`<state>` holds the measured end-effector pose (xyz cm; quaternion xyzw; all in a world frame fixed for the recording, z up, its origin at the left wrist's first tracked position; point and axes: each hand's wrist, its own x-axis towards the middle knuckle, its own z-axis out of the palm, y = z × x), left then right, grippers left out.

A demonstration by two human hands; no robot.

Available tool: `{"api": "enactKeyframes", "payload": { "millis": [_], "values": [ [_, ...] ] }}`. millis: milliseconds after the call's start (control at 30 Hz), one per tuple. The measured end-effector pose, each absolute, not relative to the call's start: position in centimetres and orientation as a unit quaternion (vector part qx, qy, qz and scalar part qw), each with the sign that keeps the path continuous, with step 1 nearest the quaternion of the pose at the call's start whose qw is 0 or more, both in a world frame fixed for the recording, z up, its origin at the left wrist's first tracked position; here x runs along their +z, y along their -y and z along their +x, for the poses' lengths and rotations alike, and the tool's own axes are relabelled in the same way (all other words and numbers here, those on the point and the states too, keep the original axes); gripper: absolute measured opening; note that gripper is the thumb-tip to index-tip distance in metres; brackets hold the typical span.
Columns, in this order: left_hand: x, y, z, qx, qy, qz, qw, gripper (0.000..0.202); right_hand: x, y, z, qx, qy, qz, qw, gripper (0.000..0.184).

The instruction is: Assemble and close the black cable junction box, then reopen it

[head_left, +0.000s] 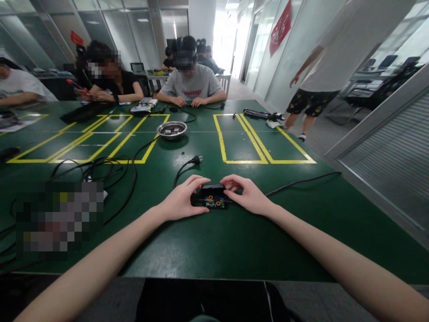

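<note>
An opened black power adapter (215,203) lies on the green table in front of me, its circuit board with copper-coloured coils showing. Its black cover (213,188) stands tilted along the far side of the board. My left hand (184,199) is curled around the left end, thumb at the near edge of the casing and fingertips at the cover. With thumb and fingers bent together, my right hand (246,194) holds the cover's right end. Beyond my left hand lies a black power plug (197,159) on its cord. Another black cable (301,180) runs off to the right.
A metal bowl (172,129) with small metal parts stands farther back. Tangled black cables (97,167) lie at left beside a blurred-out object (60,219). Yellow tape (244,161) marks rectangles on the table. A person (192,82) works opposite; another person (331,58) stands at right.
</note>
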<state>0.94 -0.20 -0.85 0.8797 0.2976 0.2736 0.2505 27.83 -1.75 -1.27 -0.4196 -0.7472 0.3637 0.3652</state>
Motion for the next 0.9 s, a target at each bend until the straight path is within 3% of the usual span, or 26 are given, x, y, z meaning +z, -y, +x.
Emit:
{"api": "enactKeyframes", "payload": {
  "millis": [100,333,567,900],
  "values": [
    [-1.01,0.18,0.85,0.261,-0.303,0.880,0.258,0.078,-1.27,1.84,27.87,0.405,0.717,-0.433,0.367,0.020],
    [-0.79,0.49,0.88,0.265,-0.291,0.881,0.261,0.067,-1.09,2.00,28.07,0.456,0.691,-0.420,0.372,0.019],
    [-0.69,0.62,0.96,0.287,-0.274,0.885,0.245,0.061,-0.67,2.17,28.26,0.412,0.749,-0.359,0.374,0.010],
    [-0.70,0.48,1.06,0.288,-0.249,0.891,0.247,0.039,-0.43,2.42,28.51,0.362,0.811,-0.326,0.322,0.013]
  ]
}}
